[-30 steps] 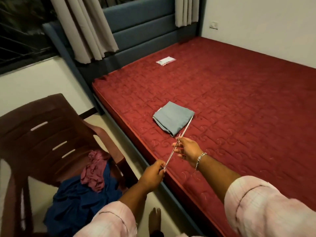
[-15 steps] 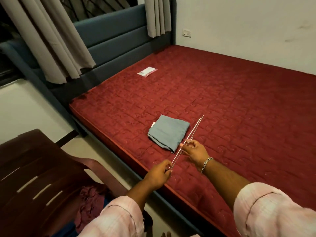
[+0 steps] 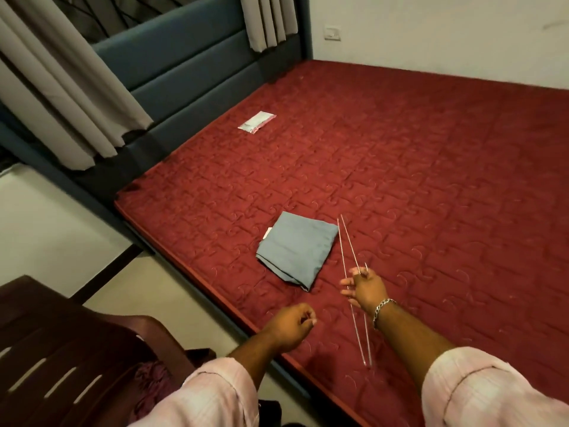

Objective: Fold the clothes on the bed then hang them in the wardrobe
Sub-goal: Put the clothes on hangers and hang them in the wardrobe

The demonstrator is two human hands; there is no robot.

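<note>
Clothes in this scene come down to one folded grey garment [image 3: 298, 248] lying flat on the red mattress [image 3: 431, 186], near its front edge and just left of a thin wire hanger [image 3: 354, 288]. Closest to the viewer, two arms in pale pink sleeves reach forward. The left hand [image 3: 291, 326] hovers over the mattress edge with its fingers curled in, and nothing visible is held in it. The right hand [image 3: 365, 291], with a silver bracelet [image 3: 381, 308] at the wrist, pinches the hanger around its middle, so the hanger's two slender wires run away from the viewer beside the garment without clearly touching it. At lower left stands a dark brown plastic chair [image 3: 77, 349] with a bit of purple cloth [image 3: 151, 377] showing on its seat. The grey garment looks soft, light and limp, likely to unfold if lifted by one corner, so it would be best taken under its thick folded edge or draped across the hanger's bar. The hanger appears stiff but bendable. Farther back a small clear packet [image 3: 257, 122] lies on the mattress; any print on it is too small to read. Beyond are a blue padded headboard [image 3: 191, 66], beige curtains [image 3: 61, 97] and a wall switch [image 3: 332, 33]. No brand or readable writing shows anywhere.
</note>
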